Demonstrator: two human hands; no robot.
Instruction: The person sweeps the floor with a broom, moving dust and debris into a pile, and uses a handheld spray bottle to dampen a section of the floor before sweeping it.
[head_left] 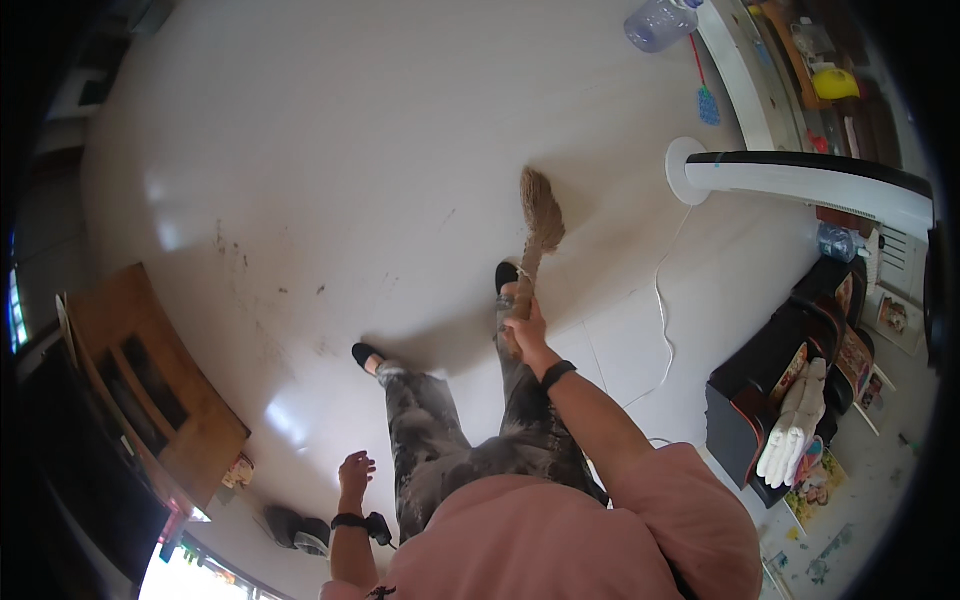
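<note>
broom point(538, 225) beyond right hand point(523, 318) grip, bristles on floor point(350, 150)

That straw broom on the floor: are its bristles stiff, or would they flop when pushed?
The broom probably bends somewhat: its straw head fans out where it meets the white floor. It looks light, since the right hand alone holds the handle. The left hand hangs free.

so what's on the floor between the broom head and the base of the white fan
Nothing: in the head view the stretch of pale floor between the broom head and the white fan's round base is bare. The fan's white cord runs nearer the person.
</note>
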